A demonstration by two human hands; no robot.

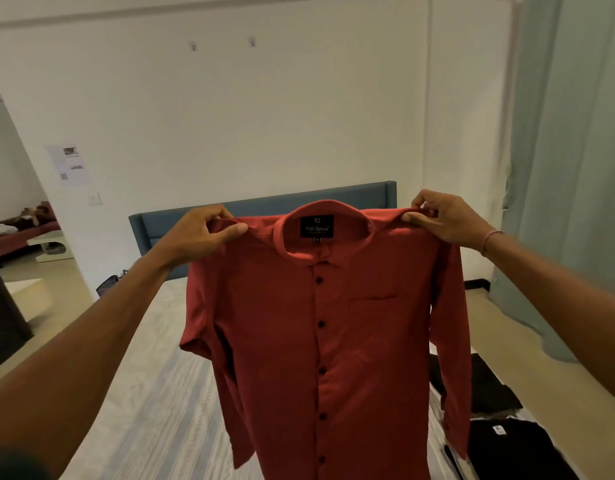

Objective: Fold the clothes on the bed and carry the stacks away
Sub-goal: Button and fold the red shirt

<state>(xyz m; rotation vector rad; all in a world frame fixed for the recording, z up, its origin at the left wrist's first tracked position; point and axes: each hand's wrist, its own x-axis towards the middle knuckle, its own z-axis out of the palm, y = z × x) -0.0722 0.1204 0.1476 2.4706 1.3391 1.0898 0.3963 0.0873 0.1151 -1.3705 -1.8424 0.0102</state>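
I see both hands pinching red shirt shoulders: left, right | step: spreading | next: lay flat on bed

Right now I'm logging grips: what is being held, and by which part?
The red shirt, hanging in the air: left hand and right hand each pinch a shoulder beside the collar.

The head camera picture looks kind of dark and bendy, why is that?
In the head view the room light is dim and warm, so the red shirt looks dull; the wide lens bows the forearms and the curtain near the edges; the folded black clothes are slightly smeared; the collar label stays readable.
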